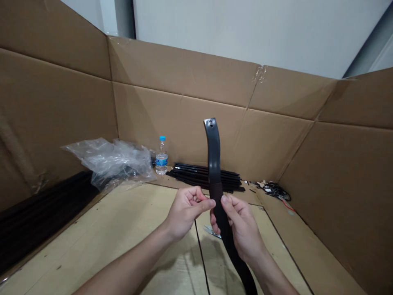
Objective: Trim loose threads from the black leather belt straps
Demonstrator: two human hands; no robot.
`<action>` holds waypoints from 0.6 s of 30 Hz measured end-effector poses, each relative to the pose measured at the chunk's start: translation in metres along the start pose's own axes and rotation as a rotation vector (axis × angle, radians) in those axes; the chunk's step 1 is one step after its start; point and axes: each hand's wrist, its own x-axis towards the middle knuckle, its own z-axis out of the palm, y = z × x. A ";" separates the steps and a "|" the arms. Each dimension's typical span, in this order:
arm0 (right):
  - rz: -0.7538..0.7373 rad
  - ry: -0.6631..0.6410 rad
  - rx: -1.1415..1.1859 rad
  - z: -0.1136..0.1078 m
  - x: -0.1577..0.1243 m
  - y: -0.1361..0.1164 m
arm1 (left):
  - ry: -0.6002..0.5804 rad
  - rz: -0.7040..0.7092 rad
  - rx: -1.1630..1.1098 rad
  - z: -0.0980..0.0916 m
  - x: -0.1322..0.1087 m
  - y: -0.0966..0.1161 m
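Observation:
A long, curved black strip [214,153] stands upright in front of me, its glossy upper end pierced by small holes. Lower down, a matte black sleeve [225,233] covers it and runs out of view at the bottom. My right hand [242,225] is closed round the sleeved part, thumb in front and fingers behind. From the other side, my left hand [188,211] pinches the sleeve's left edge just below its upper end. Behind the strip lies a silvery metal tool [211,231], partly hidden. A thin dark line [201,256] below my left hand may be a cord or a seam.
Cardboard walls [184,119] surround the pale work surface [123,233]. Several black strips [190,174] lie at the back, beside a water bottle [161,157] and clear plastic bags [113,157]. Tangled black cords [278,190] lie back right; long dark pieces [46,213] line the left.

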 end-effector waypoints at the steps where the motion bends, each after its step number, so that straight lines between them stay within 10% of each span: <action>1: 0.000 -0.006 0.027 0.000 0.000 0.000 | 0.045 0.005 0.023 -0.001 0.000 0.000; 18: -0.007 -0.206 -0.017 -0.004 0.006 0.003 | 0.001 -0.018 0.035 -0.003 0.006 0.009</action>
